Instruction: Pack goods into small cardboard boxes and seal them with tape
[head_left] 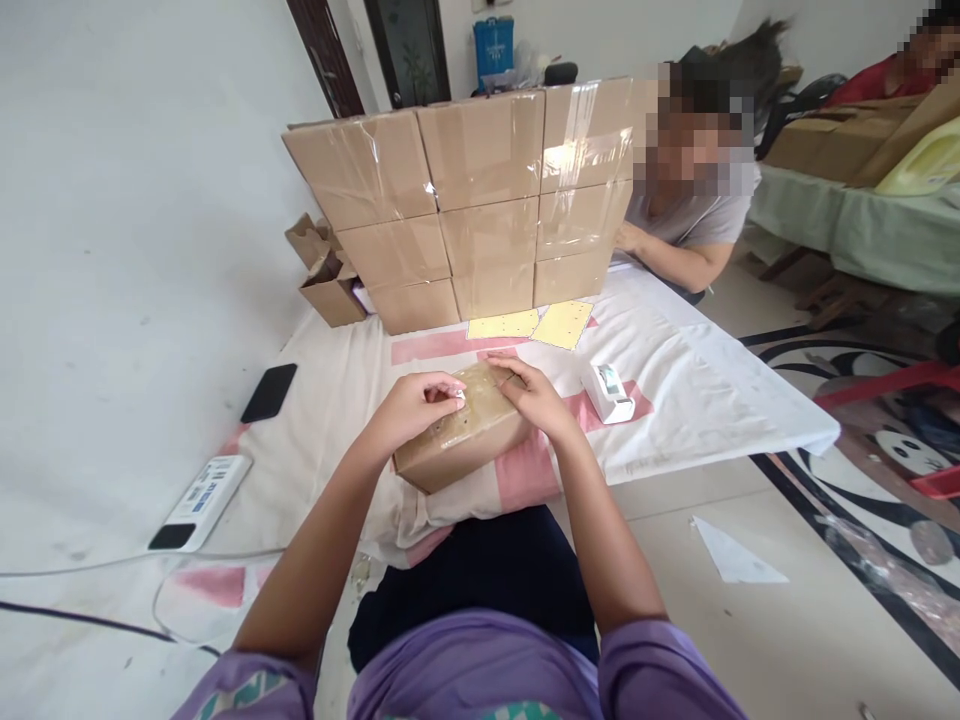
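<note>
A taped brown cardboard box [465, 445] lies on the cloth-covered table in front of me. My left hand [416, 408] is over the box's left part, thumb and forefinger pinched on a small white piece [460, 396] too small to name. On the box's right end rests my right hand [534, 392], its fingers stretched out over the top and nothing held in them. Clear tape covers the top of the box, where a few small dark marks show beside my left hand.
Taped cardboard boxes [487, 215] form a wall behind; yellow papers [562, 325] lie before it. A small white box [609, 393] stands right. At left are a black phone [269, 392], a power strip [210, 500] and an opened carton [330, 300]. Another person [690, 220] sits beyond the table.
</note>
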